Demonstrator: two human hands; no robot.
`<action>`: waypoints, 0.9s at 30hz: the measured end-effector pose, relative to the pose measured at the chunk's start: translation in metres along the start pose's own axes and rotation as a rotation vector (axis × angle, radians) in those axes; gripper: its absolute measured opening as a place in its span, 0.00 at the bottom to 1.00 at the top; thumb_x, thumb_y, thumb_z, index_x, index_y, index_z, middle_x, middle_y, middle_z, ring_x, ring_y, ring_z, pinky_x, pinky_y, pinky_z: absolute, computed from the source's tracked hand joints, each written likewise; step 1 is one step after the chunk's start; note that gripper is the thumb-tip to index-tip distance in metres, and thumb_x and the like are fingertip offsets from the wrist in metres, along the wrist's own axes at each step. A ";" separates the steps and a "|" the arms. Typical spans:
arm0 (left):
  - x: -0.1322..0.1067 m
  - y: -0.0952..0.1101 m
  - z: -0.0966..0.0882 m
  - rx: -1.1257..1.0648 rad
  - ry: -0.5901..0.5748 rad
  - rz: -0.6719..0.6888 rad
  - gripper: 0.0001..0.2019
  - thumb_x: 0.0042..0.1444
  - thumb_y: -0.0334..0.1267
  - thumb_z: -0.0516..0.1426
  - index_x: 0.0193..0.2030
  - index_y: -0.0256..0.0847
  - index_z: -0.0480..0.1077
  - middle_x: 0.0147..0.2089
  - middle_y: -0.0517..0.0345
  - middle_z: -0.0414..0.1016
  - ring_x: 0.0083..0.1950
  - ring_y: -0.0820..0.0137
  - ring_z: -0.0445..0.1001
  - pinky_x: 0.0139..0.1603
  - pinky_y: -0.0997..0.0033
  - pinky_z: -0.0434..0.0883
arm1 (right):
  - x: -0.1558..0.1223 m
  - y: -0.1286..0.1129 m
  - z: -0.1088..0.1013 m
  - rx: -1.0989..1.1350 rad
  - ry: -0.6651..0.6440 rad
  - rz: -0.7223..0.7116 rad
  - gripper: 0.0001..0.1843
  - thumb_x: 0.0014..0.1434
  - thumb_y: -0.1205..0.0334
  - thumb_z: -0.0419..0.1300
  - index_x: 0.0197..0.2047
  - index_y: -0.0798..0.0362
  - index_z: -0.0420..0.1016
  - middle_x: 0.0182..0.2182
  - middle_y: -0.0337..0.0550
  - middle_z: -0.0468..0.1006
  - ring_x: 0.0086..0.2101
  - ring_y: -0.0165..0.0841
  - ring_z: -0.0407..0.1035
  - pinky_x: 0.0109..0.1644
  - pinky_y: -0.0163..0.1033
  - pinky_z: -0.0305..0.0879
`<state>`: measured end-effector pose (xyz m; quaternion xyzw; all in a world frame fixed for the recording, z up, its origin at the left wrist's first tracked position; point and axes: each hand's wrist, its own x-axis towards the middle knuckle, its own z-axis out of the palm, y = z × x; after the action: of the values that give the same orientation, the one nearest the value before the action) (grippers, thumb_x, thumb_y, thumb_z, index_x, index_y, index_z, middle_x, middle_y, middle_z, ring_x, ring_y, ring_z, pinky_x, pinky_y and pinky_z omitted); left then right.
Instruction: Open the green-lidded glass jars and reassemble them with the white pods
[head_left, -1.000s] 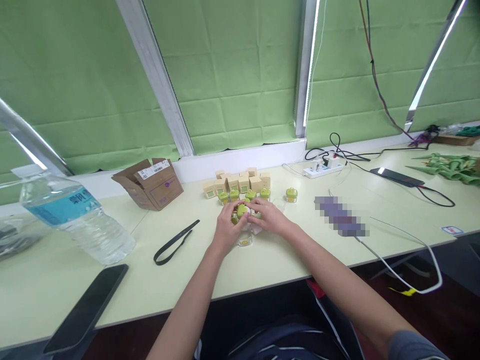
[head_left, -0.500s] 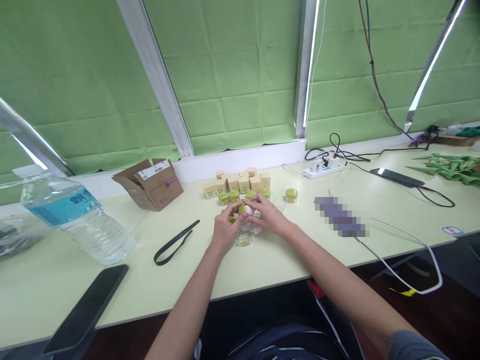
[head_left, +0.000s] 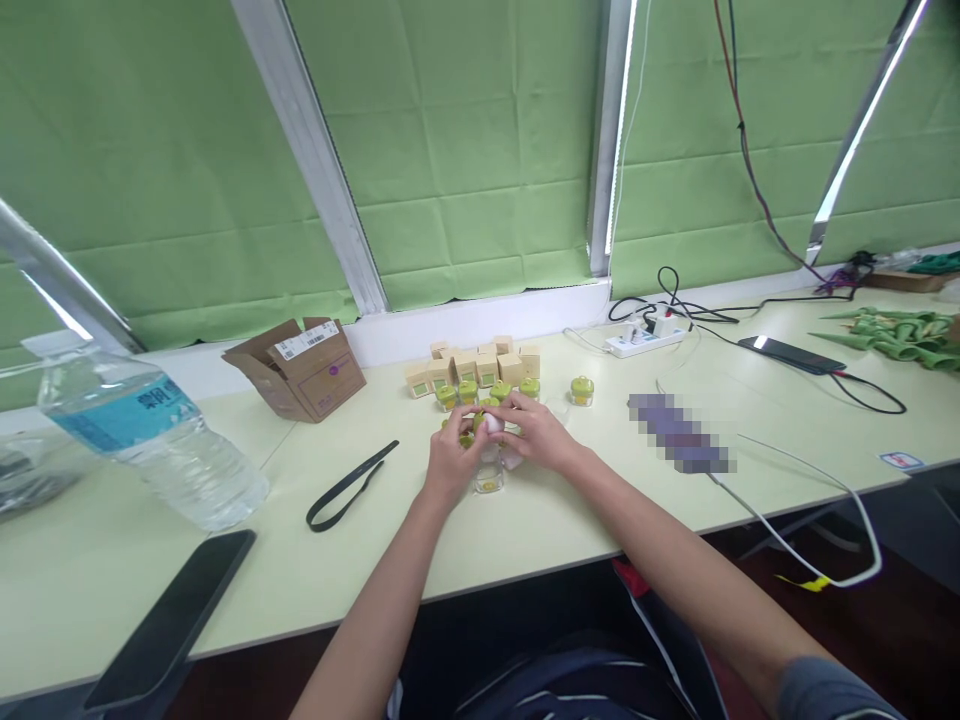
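Note:
Between my two hands is a small green lid (head_left: 480,421) with something white in its underside. My left hand (head_left: 452,450) pinches it from the left, fingers curled round its edge. From the other side my right hand (head_left: 537,432) grips it, thumb and fingertips at the white part. Just below stands a clear little jar (head_left: 489,478) with a yellow mark at its base. Behind my hands are several green-lidded jars (head_left: 468,392), partly hidden by my fingers. One more green-lidded jar (head_left: 582,391) stands apart on the right.
Several small cream boxes (head_left: 487,368) stand behind the jars. An open cardboard box (head_left: 304,372), a black strap (head_left: 346,488), a water bottle (head_left: 161,430) and a dark phone (head_left: 176,610) are on the left. A power strip (head_left: 645,340) and another phone (head_left: 791,354) lie right.
My hands have shifted only slightly around the green lid, and its white side shows at a little different angle. The jars and boxes have stayed in place.

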<state>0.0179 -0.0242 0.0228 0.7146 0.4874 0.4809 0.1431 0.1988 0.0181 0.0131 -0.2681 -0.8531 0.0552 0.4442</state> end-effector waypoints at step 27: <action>0.006 -0.002 0.003 0.133 0.032 0.025 0.15 0.60 0.42 0.55 0.49 0.42 0.76 0.42 0.57 0.82 0.37 0.70 0.79 0.42 0.72 0.73 | 0.006 -0.010 0.000 -0.184 0.090 0.036 0.14 0.55 0.63 0.63 0.45 0.51 0.78 0.34 0.44 0.76 0.34 0.33 0.72 0.37 0.37 0.69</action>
<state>0.0195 -0.0174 0.0227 0.7206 0.5117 0.4607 0.0813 0.1916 0.0126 0.0209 -0.3253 -0.8287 -0.0274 0.4547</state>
